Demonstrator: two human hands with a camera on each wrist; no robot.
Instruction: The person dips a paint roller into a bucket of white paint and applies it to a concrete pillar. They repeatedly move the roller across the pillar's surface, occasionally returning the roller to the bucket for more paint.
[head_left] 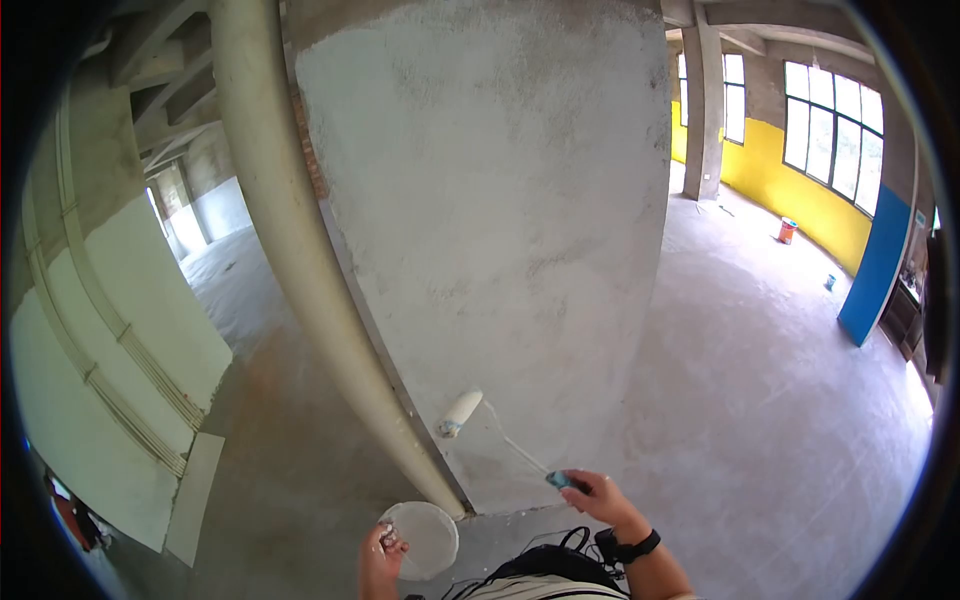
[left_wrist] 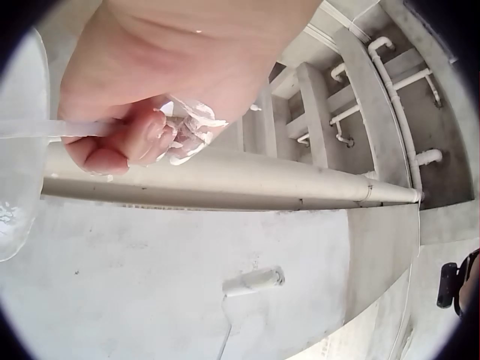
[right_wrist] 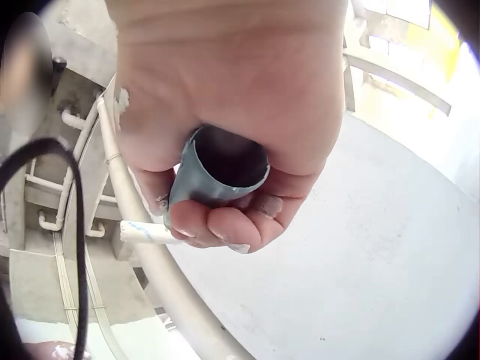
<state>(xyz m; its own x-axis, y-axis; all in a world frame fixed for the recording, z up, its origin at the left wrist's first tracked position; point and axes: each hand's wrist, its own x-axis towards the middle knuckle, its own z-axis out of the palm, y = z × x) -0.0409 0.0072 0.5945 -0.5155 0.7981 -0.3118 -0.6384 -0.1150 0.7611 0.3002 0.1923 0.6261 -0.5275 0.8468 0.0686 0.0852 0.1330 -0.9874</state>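
Note:
In the head view my right hand (head_left: 598, 498) grips the teal handle (head_left: 562, 481) of a paint roller. The roller's white sleeve (head_left: 462, 412) is up at the low left part of the pale wall (head_left: 490, 250), with the thin wire frame running back to my hand. Seen from the right wrist, my fingers curl around the hollow end of the handle (right_wrist: 199, 184). My left hand (head_left: 380, 562) holds a white bucket (head_left: 430, 545) at its side. The left wrist view has those fingers curled on its white bail handle (left_wrist: 52, 128), with white paint smeared over them.
A thick cream pipe (head_left: 290, 230) slants along the wall's left edge, close to the roller. Grey concrete floor (head_left: 760, 400) spreads to the right. Far off stand an orange bucket (head_left: 787, 231) and a small blue container (head_left: 830, 283). A dark bag (head_left: 550, 567) hangs at my front.

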